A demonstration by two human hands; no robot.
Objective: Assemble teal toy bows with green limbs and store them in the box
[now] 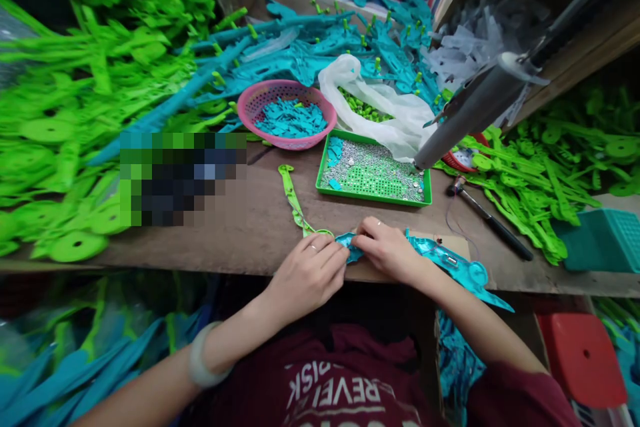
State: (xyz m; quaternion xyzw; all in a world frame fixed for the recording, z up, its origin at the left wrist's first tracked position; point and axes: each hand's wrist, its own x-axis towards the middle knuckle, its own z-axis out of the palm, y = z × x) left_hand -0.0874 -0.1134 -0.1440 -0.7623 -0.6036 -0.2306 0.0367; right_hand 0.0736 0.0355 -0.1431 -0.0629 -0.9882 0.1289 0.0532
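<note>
Along the near edge of the brown wooden table (260, 230), a long turquoise plastic shell (440, 255) lies, right tip overhanging. Left hand (314, 265), fingers curled shut, pinches its left end; right hand (384, 248), fingers bunched, grips just beside. Best steady with left, work with right fingertips, mind overhang. More room left; green rectangular plastic tray (373, 199) limits far side, black-handled hammer (495, 221) right.

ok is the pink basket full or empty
Partly filled: small blue pieces lie in the pink basket, below its rim, with bare wall showing.
</note>
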